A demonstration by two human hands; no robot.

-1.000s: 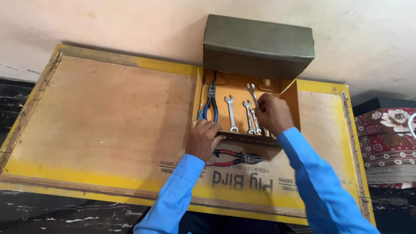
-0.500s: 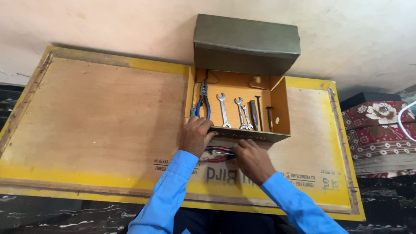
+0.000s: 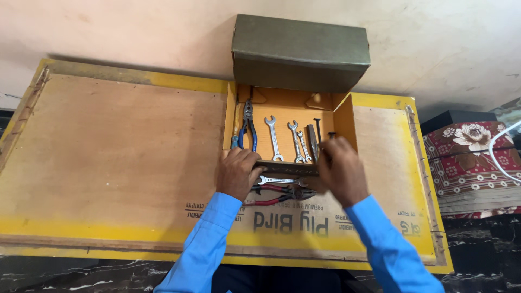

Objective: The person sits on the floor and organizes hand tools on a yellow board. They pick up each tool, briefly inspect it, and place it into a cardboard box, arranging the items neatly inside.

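Beneath both hands, a yellow-edged plywood tabletop [image 3: 108, 163] carries an open orange box [image 3: 290, 116]. Left hand [image 3: 237, 172] clamps the box's near wall; right hand [image 3: 337, 169] pinches something at that wall's right end (what, cannot be told). Risk, as judged: tugging the wall could tip the box and spill tools. Inside, beyond the grip: one blue-handled pliers [image 3: 248, 127], three spanners [image 3: 274, 138]. Just below the grip: one spanner, one red-handled pliers [image 3: 282, 194].

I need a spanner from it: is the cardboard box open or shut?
Open: the box has its green lid raised, exposing spanners and pliers.
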